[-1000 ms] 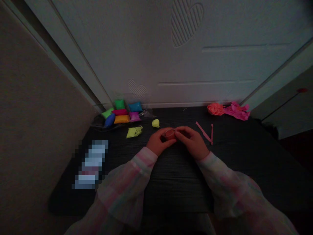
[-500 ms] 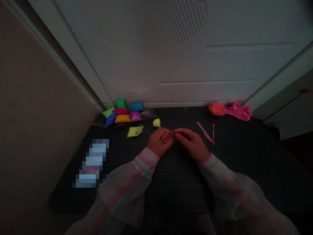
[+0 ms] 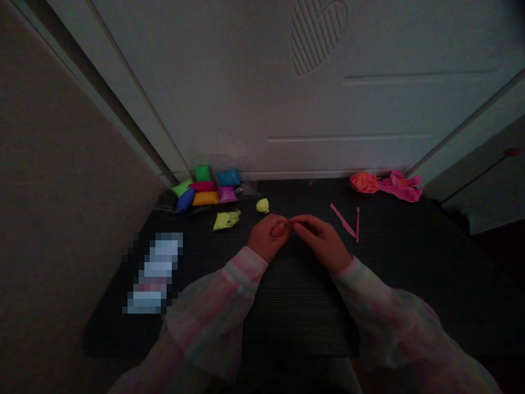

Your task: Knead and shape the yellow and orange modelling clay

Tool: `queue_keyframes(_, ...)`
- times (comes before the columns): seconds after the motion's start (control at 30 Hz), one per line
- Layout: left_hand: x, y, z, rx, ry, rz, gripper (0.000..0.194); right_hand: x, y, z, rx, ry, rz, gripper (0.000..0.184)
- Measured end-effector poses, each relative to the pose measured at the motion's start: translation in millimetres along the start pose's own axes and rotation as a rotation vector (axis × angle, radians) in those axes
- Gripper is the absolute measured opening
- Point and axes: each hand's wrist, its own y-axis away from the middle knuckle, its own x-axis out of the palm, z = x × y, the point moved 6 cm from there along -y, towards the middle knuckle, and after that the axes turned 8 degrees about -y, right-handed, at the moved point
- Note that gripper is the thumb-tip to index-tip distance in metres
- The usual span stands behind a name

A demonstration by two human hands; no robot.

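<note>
My left hand [image 3: 267,237] is curled closed around a small reddish-orange lump [image 3: 279,230] with a pale, see-through edge; most of it is hidden by the fingers. Fingertips of my right hand [image 3: 322,241] pinch together at the right side of that lump, touching or almost touching my left hand. What lies between them is too small and dim to make out. Just beyond my left hand is a pale yellow ball of clay [image 3: 263,206]. A crumpled yellow packet [image 3: 226,220] rests to its left. Two slim pink clay tools [image 3: 344,223] lie right of my right hand.
Clay packets in several colours [image 3: 205,198] sit in clear plastic at the back left. An orange crumpled piece [image 3: 365,183] and a pink one [image 3: 401,187] are at the back right. A blurred-out bright rectangle [image 3: 156,273] lies left on the dark table [image 3: 299,323]. A white panel [image 3: 254,82] stands behind.
The pale loop over the reddish lump in my left hand shows less now, and the fingers there have shifted slightly. Both arms and everything on the table stay in place.
</note>
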Motion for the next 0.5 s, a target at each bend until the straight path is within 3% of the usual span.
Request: queue_keyframes(0.5,4.5,-1.4,-8.8,0.087,-0.240,0.076,0.013,0.1,-0.4,-6.5,0.054,0.032,-0.016,0.018)
